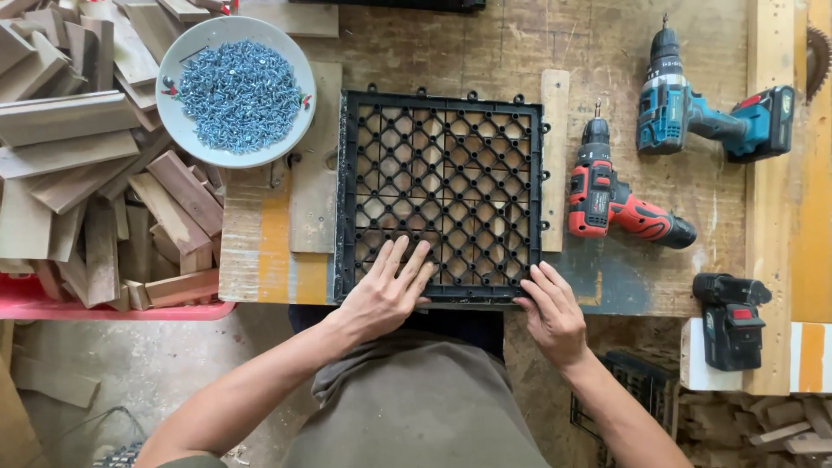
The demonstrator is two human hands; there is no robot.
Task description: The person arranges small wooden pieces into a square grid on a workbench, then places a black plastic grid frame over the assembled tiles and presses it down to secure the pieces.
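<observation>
A square black plastic lattice tile (pixel 442 195) lies flat on the wooden workbench (pixel 607 52), over wooden slats that show through its holes. My left hand (pixel 388 290) rests flat on the tile's near left part, fingers spread. At the near right corner of the tile, my right hand (pixel 552 312) touches the edge with its fingertips. Neither hand grips anything.
A grey bowl (pixel 299 61) full of several blue-grey screws stands at the back left. A red cordless drill (pixel 611 195) and a teal one (pixel 702 108) lie right of the tile. A black battery (pixel 732 321) sits near right. Wood offcuts (pixel 78 156) pile up left.
</observation>
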